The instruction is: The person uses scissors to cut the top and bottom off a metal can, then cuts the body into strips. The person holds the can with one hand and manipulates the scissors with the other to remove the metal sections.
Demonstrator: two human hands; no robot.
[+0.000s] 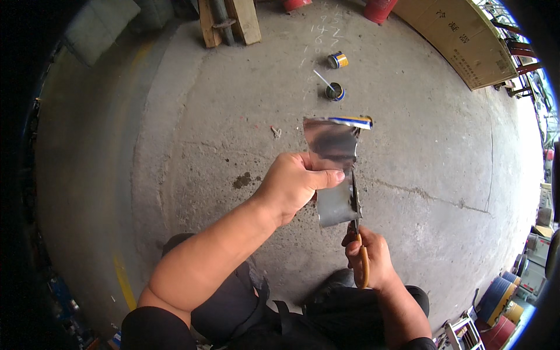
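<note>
A curved piece of shiny sheet metal (339,204) is pinched between the thumb and fingers of my left hand (302,181). Its far edge is folded and shows a blue and yellow printed face. My right hand (372,253) grips scissors (364,267) with orange-brown handles. The dark blades run along the right edge of the metal, pointing away from me. How far apart the blades are is hard to see. Beyond the metal, a small open can (335,92) with a white stick in it stands on the floor. Another small can (338,60), blue and yellow, lies farther off.
The concrete floor (420,153) has cracks and chalk figures. Wooden posts (247,22) beside a metal pipe stand at the far left. Red containers (379,9) are at the back. A large cardboard box (463,39) bearing writing is far right. Drums (496,299) stand at lower right.
</note>
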